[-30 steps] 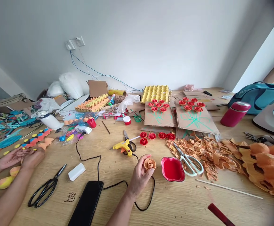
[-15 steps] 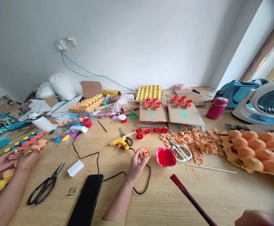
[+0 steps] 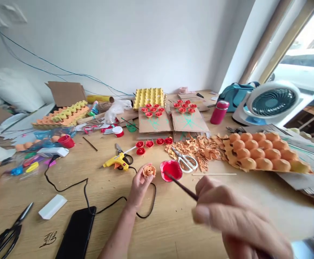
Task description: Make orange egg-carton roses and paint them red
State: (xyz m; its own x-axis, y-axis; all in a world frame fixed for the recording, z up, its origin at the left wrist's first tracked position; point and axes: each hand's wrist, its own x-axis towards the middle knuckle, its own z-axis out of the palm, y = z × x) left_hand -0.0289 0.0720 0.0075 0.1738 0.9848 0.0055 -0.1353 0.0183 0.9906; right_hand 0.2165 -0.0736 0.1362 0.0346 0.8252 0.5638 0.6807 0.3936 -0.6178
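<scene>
My left hand (image 3: 139,189) is closed on an unpainted orange paper rose (image 3: 149,171), holding it upright just left of the paint dish. Large and close to the camera, my right hand (image 3: 232,212) grips a dark-handled paintbrush (image 3: 185,188). The brush tip reaches into the dish (image 3: 161,167) of red paint; whether it touches the paint I cannot tell. Several red-painted roses (image 3: 140,151) lie behind the left hand. White-handled scissors (image 3: 187,163) rest beside the dish. A yellow glue gun (image 3: 116,162) lies left of the rose, its black cord looping around the left wrist.
Orange carton scraps (image 3: 200,147) and an egg tray (image 3: 259,153) spread to the right. Cardboard sheets (image 3: 154,126) bear more red roses at the back. A phone (image 3: 77,233), white block (image 3: 53,207) and black scissors (image 3: 8,232) lie front left. A fan (image 3: 270,102) stands far right.
The view has turned right, taking the other person's hands out of frame. My right hand has come forward and left, bringing the brush tip to the paint dish. The left hand still holds the rose.
</scene>
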